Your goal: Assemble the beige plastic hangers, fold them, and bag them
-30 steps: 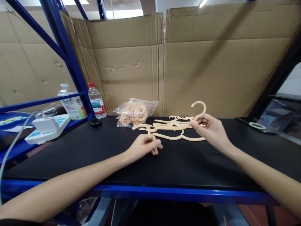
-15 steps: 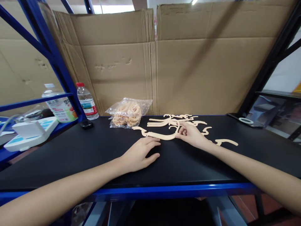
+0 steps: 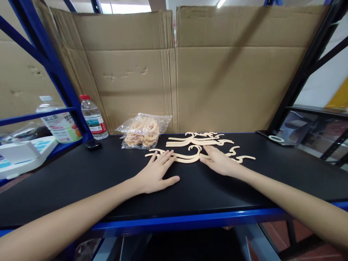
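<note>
Beige plastic clothes hangers lie flat on the black tabletop [image 3: 122,199]. Closest to me are two overlapping hangers [image 3: 186,160], their hooks pointing to the back. My left hand [image 3: 153,174] is open, fingers spread, its fingertips resting on their left arms. Over their right arms lies my right hand [image 3: 221,162], fingers stretched out beside the hooks and hiding part of the arms. Behind this pair is a group of several more hangers [image 3: 178,144], also overlapping.
A clear bag [image 3: 143,132] of beige rings stands left of the hangers. Further left are a black object [image 3: 93,144], a red-capped bottle [image 3: 94,119] and a white power strip [image 3: 45,154]. Cardboard [image 3: 130,79] walls the back; a white ring [image 3: 276,139] lies far right.
The front hanger my right fingers pinched by its hook now lies lined up with another hanger. My right hand has let go and flattened; my left fingers have spread over the left arms.
</note>
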`<state>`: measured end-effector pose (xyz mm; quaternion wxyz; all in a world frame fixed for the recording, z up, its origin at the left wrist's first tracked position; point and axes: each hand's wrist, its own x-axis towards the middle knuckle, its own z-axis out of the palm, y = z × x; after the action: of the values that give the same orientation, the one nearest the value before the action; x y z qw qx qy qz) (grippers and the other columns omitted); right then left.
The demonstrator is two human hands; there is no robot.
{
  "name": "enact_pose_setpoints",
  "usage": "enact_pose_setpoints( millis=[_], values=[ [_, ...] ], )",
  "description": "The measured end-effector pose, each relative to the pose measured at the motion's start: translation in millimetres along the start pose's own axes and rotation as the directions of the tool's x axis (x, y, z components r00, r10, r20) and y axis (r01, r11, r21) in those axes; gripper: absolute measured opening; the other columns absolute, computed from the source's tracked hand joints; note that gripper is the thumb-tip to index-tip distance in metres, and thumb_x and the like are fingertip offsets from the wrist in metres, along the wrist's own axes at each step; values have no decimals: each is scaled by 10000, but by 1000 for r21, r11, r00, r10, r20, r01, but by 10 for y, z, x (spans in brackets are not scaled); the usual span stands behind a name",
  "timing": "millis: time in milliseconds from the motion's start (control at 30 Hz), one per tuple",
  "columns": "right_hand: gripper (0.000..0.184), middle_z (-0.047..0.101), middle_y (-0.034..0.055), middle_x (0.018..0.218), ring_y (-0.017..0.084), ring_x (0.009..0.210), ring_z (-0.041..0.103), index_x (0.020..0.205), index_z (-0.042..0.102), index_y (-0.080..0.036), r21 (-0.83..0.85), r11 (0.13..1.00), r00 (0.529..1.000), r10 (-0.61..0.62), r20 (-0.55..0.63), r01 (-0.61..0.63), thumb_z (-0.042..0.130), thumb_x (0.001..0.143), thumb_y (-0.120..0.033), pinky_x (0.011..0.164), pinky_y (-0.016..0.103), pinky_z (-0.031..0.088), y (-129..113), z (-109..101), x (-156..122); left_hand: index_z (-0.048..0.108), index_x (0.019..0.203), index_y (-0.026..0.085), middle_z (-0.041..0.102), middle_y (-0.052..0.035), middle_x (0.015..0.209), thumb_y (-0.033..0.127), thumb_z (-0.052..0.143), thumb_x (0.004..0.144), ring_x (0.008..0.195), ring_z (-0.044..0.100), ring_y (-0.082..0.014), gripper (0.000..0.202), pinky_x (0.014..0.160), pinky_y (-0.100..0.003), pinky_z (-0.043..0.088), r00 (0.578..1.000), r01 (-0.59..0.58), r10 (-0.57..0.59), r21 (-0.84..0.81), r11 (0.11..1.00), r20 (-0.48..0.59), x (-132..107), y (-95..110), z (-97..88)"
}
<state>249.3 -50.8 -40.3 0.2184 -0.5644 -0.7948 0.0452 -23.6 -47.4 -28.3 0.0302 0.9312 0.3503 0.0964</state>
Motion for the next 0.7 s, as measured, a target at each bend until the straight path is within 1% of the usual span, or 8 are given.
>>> enact_pose_setpoints(
  millis=[67, 133, 200, 333, 433, 533, 700],
  values=[
    [604, 360, 226, 1424, 343, 1334, 304, 1359, 392, -47, -104, 994, 991, 57, 119, -45, 364, 910, -450, 1066, 500, 269, -49, 19, -50, 273, 1436, 153, 223, -177, 1497, 613, 389, 870, 1380, 182, -352, 738, 1079, -613, 70, 1000, 3, -4, 23, 1000, 28, 8, -29, 0],
    [693, 246, 229, 1478, 337, 1379, 195, 1413, 289, -1, -176, 982, 973, 107, 203, -71, 291, 924, -491, 1101, 505, 195, -101, 24, -79, 272, 1438, 172, 246, -175, 1491, 621, 378, 871, 1372, 203, -355, 731, 1072, -615, 93, 1000, -1, 0, 36, 999, 25, 11, -42, -2],
    [742, 197, 229, 1492, 324, 1390, 157, 1431, 233, 19, -209, 975, 961, 123, 246, -71, 243, 926, -523, 1114, 493, 169, -125, 14, -80, 294, 1430, 190, 295, -164, 1472, 612, 389, 870, 1362, 226, -354, 708, 1074, -593, 136, 1000, -21, 21, 45, 999, -1, 10, -44, -5],
    [797, 219, 226, 1486, 319, 1387, 174, 1436, 237, 3, -207, 978, 968, 85, 235, -35, 214, 907, -593, 1108, 487, 183, -71, -6, -31, 318, 1419, 186, 361, -161, 1425, 567, 410, 881, 1312, 317, -335, 665, 1063, -524, 238, 997, -65, 66, 48, 997, -31, 13, -36, -12],
    [812, 228, 224, 1484, 324, 1386, 178, 1431, 255, 4, -196, 981, 976, 47, 212, -5, 205, 902, -609, 1103, 491, 187, 1, 8, 8, 339, 1407, 142, 365, -183, 1411, 547, 424, 883, 1284, 355, -331, 667, 1053, -481, 287, 996, -86, 87, 25, 996, -34, 24, -39, -12],
    [820, 241, 221, 1480, 330, 1384, 182, 1427, 274, -7, -172, 985, 980, 32, 197, 2, 205, 894, -626, 1099, 506, 184, 49, 33, 27, 365, 1391, 119, 362, -194, 1412, 542, 443, 875, 1279, 365, -334, 672, 1051, -450, 312, 995, -83, 83, 2, 997, -47, 35, -48, -5],
    [827, 259, 214, 1476, 335, 1384, 179, 1428, 282, -24, -142, 990, 986, 26, 166, -2, 233, 881, -642, 1099, 505, 185, 60, 47, 20, 362, 1392, 117, 363, -196, 1419, 542, 452, 870, 1290, 362, -332, 679, 1054, -447, 317, 996, -63, 63, 1, 998, -57, 42, -61, 7]
  ],
)
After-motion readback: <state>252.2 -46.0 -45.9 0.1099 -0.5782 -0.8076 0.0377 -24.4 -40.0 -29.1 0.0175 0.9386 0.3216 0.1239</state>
